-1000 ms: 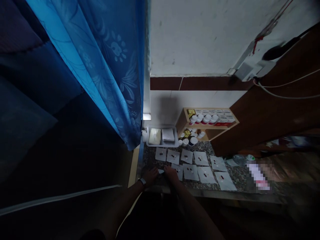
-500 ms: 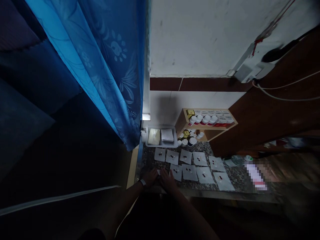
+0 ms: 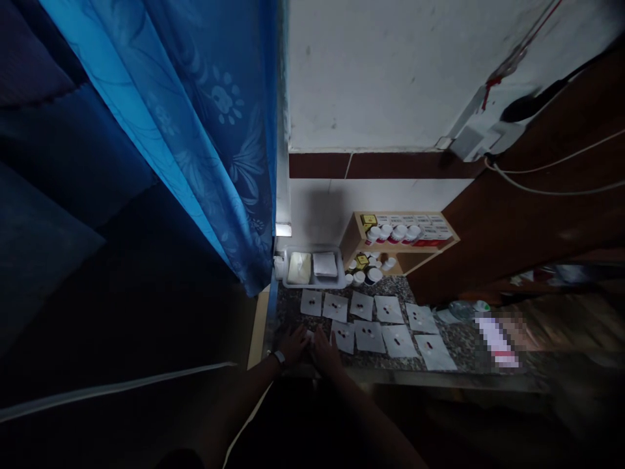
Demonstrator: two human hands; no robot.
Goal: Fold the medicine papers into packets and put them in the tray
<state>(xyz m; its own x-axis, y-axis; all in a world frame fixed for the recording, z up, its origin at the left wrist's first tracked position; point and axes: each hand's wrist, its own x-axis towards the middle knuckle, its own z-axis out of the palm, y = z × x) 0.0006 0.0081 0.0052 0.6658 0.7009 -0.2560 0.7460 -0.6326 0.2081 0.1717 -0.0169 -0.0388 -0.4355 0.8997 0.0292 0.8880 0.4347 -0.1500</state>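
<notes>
Both my hands rest at the near left corner of a speckled stone counter (image 3: 459,342). My left hand (image 3: 293,343), with a watch on its wrist, and my right hand (image 3: 325,348) meet over a small white paper (image 3: 309,335) that barely shows between them. The fingers of both press down together on it. Two rows of white paper squares (image 3: 367,335), each with a few small pills on it, lie to the right of my hands.
A white tray (image 3: 312,282) holding two pale packets stands at the back of the counter. Beside it a small wooden shelf (image 3: 405,247) carries white bottles and boxes. A blue curtain (image 3: 195,143) hangs at the left. A dark wooden panel (image 3: 527,215) rises at the right.
My right hand has moved left to meet my left hand, and the small white paper between them is now almost covered. The view has shifted slightly.
</notes>
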